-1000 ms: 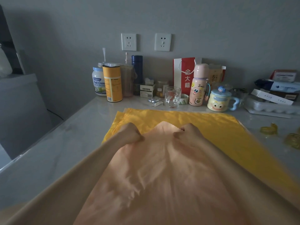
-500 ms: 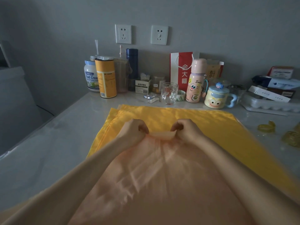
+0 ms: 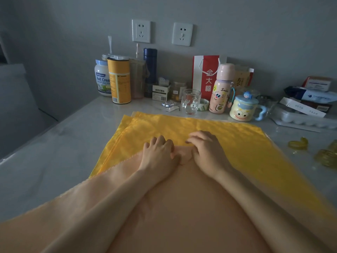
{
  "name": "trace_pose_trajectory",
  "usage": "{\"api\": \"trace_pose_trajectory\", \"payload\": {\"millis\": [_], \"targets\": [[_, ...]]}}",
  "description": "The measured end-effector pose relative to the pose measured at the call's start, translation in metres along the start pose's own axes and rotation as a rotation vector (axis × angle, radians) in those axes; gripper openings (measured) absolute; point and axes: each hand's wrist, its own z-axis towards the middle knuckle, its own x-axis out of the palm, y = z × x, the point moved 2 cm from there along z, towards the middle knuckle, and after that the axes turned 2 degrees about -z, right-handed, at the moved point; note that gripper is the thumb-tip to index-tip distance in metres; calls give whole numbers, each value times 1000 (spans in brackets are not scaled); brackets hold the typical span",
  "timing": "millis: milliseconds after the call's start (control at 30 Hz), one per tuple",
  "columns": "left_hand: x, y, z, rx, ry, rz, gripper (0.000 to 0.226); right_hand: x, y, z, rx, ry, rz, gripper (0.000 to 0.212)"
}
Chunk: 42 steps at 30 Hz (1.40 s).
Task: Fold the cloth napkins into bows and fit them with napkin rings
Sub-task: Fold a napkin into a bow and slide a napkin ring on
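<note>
A peach cloth napkin [image 3: 182, 207] lies spread from the near edge over a stack of yellow napkins [image 3: 228, 136] on the pale table [image 3: 60, 152]. My left hand [image 3: 158, 154] and my right hand [image 3: 206, 152] rest side by side on the peach napkin's far edge. Their fingers are loosely spread and reach onto the yellow cloth. A small bunch of peach cloth sits between the two thumbs. Translucent yellow napkin rings [image 3: 298, 144] lie on the table at the right, and more of them [image 3: 326, 157] lie near the right edge.
Along the wall stand a yellow canister [image 3: 119, 81], a white jar [image 3: 102, 77], a blue flask [image 3: 150, 70], a glass [image 3: 190, 101], a pink bottle [image 3: 221, 90], a lidded cartoon mug [image 3: 243, 108] and a red paper bag [image 3: 206, 73]. Boxes and an egg tray [image 3: 302, 119] crowd the back right.
Both hands have lowered the peach napkin's far edge onto the yellow cloth. Their fists have loosened, so the fingers now lie spread over the edge. The view has tilted down.
</note>
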Motion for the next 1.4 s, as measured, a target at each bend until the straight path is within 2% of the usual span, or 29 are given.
{"api": "trace_pose_trajectory", "payload": {"millis": [100, 200, 300, 400, 567, 767, 833, 933, 1033, 1133, 1200, 1267, 1400], "targets": [[-1, -3, -3, 65, -68, 49, 31, 9, 19, -6, -77, 194, 94, 31], [-1, -2, -4, 79, -60, 46, 30, 14, 18, -9, -43, 294, 160, 30], [-3, 3, -2, 50, -70, 1, 28, 13, 8, -8, 9, 284, 191, 36], [-3, 6, -3, 48, -30, -48, 30, 10, -2, -7, 124, 244, 134, 26], [-2, 9, -5, 47, 6, -80, 33, 10, -3, 0, 181, 252, 100, 46], [-2, 8, -5, 19, -75, -191, 33, 7, 6, -2, 94, 93, 66, 13], [-6, 7, -6, 8, -137, -228, 31, 7, 9, -5, 60, 85, 90, 16], [-10, 7, -8, -7, -218, -252, 26, 4, 11, -7, 66, 128, 29, 22], [-11, 7, -9, 7, -196, -199, 23, 2, 10, -8, 67, 210, -78, 11], [-8, 7, -9, 62, -99, -94, 23, 1, 11, -8, 120, 224, -54, 17], [-6, 6, -8, 101, -60, -98, 25, -1, 10, -7, 145, 150, -17, 16], [-5, 6, -7, 127, -44, -90, 28, 3, 11, -7, 70, 122, -25, 24], [0, 7, -8, 141, 2, -48, 32, 25, 14, -10, -53, 380, 40, 53]]}}
